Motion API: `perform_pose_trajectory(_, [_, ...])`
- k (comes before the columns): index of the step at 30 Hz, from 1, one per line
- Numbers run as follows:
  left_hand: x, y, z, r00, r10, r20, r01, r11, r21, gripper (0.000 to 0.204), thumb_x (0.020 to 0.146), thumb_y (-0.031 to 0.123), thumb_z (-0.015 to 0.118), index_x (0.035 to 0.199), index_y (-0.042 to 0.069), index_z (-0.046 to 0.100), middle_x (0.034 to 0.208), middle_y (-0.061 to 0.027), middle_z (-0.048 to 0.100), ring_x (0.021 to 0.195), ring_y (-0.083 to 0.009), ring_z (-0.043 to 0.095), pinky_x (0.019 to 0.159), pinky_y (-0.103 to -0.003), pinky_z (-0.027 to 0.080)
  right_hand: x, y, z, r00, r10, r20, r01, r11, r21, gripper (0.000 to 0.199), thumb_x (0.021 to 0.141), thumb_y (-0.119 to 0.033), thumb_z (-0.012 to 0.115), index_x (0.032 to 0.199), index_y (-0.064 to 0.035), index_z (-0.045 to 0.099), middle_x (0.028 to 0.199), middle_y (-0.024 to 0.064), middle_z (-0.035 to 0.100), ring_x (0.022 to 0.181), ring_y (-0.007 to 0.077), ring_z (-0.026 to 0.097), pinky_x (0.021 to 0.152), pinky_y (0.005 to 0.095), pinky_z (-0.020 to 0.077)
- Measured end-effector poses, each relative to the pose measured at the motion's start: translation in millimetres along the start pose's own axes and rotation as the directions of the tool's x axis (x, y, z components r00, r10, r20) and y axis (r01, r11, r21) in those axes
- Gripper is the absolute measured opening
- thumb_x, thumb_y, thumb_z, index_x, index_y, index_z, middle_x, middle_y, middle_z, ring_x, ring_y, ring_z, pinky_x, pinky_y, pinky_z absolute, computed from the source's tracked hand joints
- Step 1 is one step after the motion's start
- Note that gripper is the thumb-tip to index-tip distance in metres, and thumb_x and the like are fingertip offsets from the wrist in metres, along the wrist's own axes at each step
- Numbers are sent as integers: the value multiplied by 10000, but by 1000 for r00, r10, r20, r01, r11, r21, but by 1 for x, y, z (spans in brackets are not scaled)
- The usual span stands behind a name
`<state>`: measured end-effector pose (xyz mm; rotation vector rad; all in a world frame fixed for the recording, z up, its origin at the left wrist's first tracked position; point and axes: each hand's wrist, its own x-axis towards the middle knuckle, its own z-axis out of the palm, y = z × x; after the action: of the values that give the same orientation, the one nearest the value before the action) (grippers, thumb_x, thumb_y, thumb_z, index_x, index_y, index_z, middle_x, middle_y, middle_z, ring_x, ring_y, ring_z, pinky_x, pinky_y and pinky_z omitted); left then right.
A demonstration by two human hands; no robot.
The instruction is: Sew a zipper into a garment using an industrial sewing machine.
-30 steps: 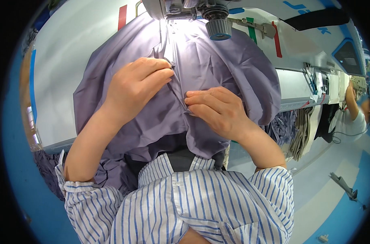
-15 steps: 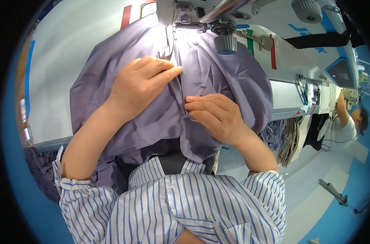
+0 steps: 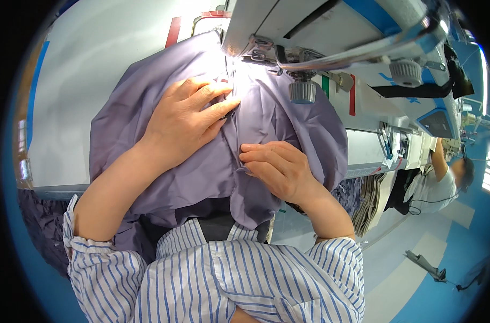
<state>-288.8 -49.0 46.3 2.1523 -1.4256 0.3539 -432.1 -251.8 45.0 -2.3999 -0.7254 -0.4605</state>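
A large piece of purple-grey fabric (image 3: 127, 110) is spread over the machine bed and hangs over the table's front edge toward my lap. Its seam line runs up to the sewing machine (image 3: 309, 35), where bright lamp glare hides the needle area. My left hand (image 3: 188, 118) lies on the fabric left of the seam, fingers stretched out and slightly apart, their tips at the seam just below the glare. Lower down, my right hand (image 3: 277, 164) pinches the fabric at the seam between thumb and fingers.
A silver knob (image 3: 302, 92) hangs from the machine head, right of the seam. Small snips (image 3: 386, 141) lie on the table at right. Folded cloth pieces (image 3: 371, 202) hang beside the table. Farther right, a person in a white top (image 3: 436, 185) works at another station.
My left hand has opened from a pinch to outstretched fingers on the fabric. The view has tilted, so the machine head sits lower in it. My right hand keeps its pinch.
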Motion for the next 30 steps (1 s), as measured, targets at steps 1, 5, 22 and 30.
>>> perform_pose_trajectory(1, [0, -1, 0, 1000, -16, 9, 16, 1000, -10, 380, 760, 99, 745, 1134, 143, 699, 1180, -6, 609, 1064, -221, 568, 924, -380, 474, 1, 0, -1, 1000, -1, 7, 1, 1000, 4, 187, 763, -83, 742, 926, -48, 657, 1088, 85, 694, 933, 224, 688, 764, 334, 542])
perform_pose_trajectory(5, [2, -4, -1, 999, -47, 21, 48, 998, -52, 376, 761, 98, 749, 1128, 165, 708, 1141, -9, 596, 1035, -234, 562, 924, -385, 471, 3, 2, -3, 1000, 4, 20, -4, 1000, 16, 189, 766, -82, 741, 931, -49, 656, 1073, 86, 697, 918, 223, 687, 754, 327, 538])
perform_pose_trajectory(22, [10, -12, -3, 995, -77, 65, 86, 984, -158, 403, 744, 60, 754, 1133, 148, 692, 1149, -39, 585, 1085, -266, 554, 954, -400, 462, 12, 11, -7, 999, -22, 34, 21, 1000, 11, 175, 766, -72, 727, 924, -43, 658, 1057, 87, 698, 896, 207, 681, 745, 312, 530])
perform_pose_trajectory(30, [10, -11, -1, 998, -64, 27, 66, 992, -110, 416, 745, 65, 761, 1143, 155, 685, 1167, -40, 587, 1124, -267, 550, 973, -397, 463, 13, 13, -8, 999, -25, 24, 24, 999, 23, 170, 773, -71, 729, 925, -42, 657, 1051, 89, 699, 899, 206, 682, 745, 309, 530])
